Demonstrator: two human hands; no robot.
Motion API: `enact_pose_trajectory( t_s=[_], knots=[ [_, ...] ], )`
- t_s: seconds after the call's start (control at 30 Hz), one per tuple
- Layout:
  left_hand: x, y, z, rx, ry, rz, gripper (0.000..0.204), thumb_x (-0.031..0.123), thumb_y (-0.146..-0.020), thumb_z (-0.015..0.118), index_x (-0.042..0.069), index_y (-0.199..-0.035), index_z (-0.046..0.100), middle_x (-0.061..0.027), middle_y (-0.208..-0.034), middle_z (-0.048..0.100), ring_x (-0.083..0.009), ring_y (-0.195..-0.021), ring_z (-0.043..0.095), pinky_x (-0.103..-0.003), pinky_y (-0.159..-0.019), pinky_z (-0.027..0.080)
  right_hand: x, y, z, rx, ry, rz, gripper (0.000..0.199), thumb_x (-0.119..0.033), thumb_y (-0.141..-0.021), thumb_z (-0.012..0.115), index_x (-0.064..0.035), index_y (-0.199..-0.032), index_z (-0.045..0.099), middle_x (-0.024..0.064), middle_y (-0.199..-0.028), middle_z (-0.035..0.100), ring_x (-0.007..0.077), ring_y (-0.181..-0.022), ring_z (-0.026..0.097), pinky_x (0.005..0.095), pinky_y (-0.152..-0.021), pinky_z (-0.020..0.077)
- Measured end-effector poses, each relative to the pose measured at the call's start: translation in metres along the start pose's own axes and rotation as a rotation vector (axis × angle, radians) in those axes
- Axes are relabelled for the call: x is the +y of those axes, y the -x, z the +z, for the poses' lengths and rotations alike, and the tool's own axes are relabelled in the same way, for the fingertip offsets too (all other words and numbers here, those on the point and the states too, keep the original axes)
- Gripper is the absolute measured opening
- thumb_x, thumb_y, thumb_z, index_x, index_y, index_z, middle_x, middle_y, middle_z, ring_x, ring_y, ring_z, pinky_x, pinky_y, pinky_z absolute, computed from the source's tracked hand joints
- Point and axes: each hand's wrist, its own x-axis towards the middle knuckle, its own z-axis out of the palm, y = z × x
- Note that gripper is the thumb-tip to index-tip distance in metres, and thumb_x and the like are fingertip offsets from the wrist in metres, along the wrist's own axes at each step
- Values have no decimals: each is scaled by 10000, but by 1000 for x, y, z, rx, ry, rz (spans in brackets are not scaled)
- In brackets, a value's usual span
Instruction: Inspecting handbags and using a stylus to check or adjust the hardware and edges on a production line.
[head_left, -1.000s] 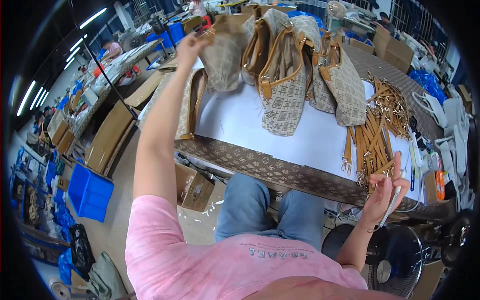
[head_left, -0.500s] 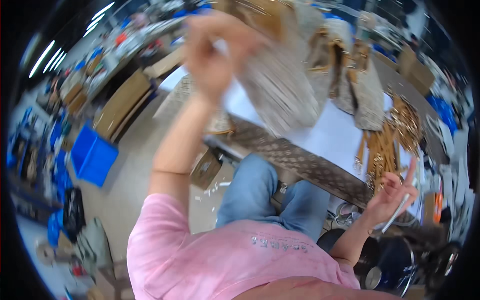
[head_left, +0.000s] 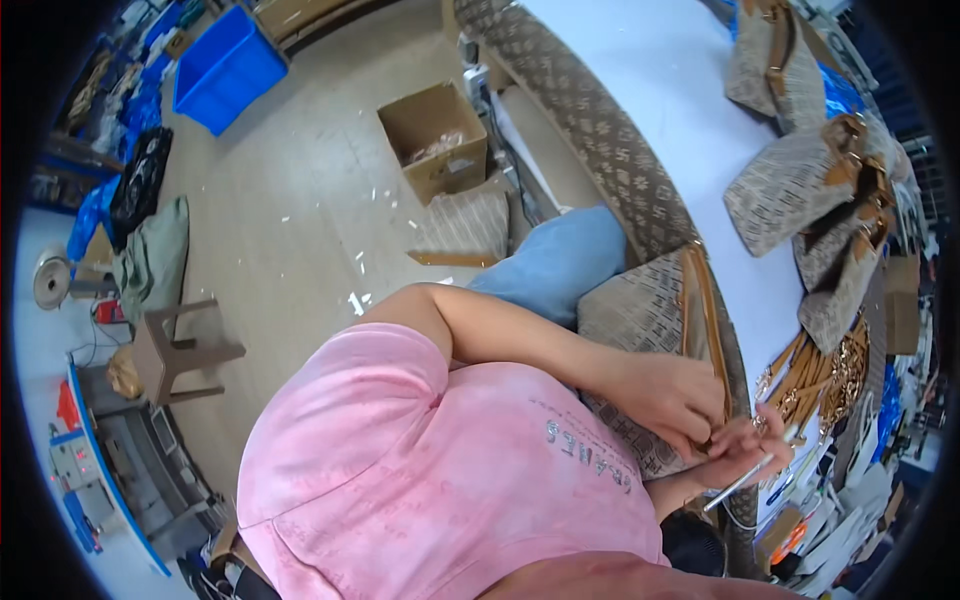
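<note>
Bag (head_left: 635, 310) on the lap (head_left: 555, 265), beside the table edge (head_left: 620, 140). Left hand (head_left: 672, 400) and right hand (head_left: 745, 450) together by the opening; cannot tell the left one's grip. Slim tool (head_left: 737, 484) tucked in the right fingers: might snag or scratch the cloth through a careless turn of the wrist. Could also slide floorward, bag and all, with the knees shifting. Coarse-looking beige patterned fabric, smooth tan trim (head_left: 712, 315); beyond, flat tan straps (head_left: 808, 388) in a tangled heap.

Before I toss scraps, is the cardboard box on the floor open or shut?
Open: no flaps cover the cardboard box, and its inner walls and pale contents show.
</note>
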Motion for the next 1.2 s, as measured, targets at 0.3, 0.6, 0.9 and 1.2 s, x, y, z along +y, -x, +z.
enact_pose_trajectory(
  t_s=[0.3, 0.6, 0.9, 1.2],
  knots=[
    [-67, 378, -211, 559, -803, -1716, 214, 122, -833, 623, 38, -1031, 632, -161, -1047, 635, -329, -961, 602, -393, -829, 488, 0, 1, -37, 360, 680, -106, 220, -233, -1007, 463, -26, -997, 391, 206, -953, 593, 135, -428, 400, 233, -373, 339],
    [-58, 620, -162, 755, -133, -2725, 658, 294, -831, 725, 63, -1368, 424, -199, -1322, 500, -320, -1109, 574, -416, -856, 532, -16, -10, -66, 753, 1066, 421, 306, -306, -941, 602, -12, -1011, 549, 102, -875, 595, 109, -581, 455, 237, -525, 394],
    [-48, 777, -100, 732, 214, -2553, 523, 293, -888, 644, 68, -1325, 467, -158, -1245, 557, -295, -1169, 542, -380, -901, 523, -12, -27, -136, 808, 1244, 579, 285, -315, -950, 560, -31, -952, 565, 58, -737, 555, 92, -526, 444, 241, -473, 363],
    [-8, 599, -201, 1636, -403, -1678, 342, 101, -907, 594, -38, -1216, 548, -183, -1086, 643, -274, -946, 659, -348, -738, 568, 12, -13, -113, 594, 778, 399, 219, -264, -958, 544, -81, -839, 524, -10, -603, 451, 49, -418, 321, 213, -411, 289]
  ],
)
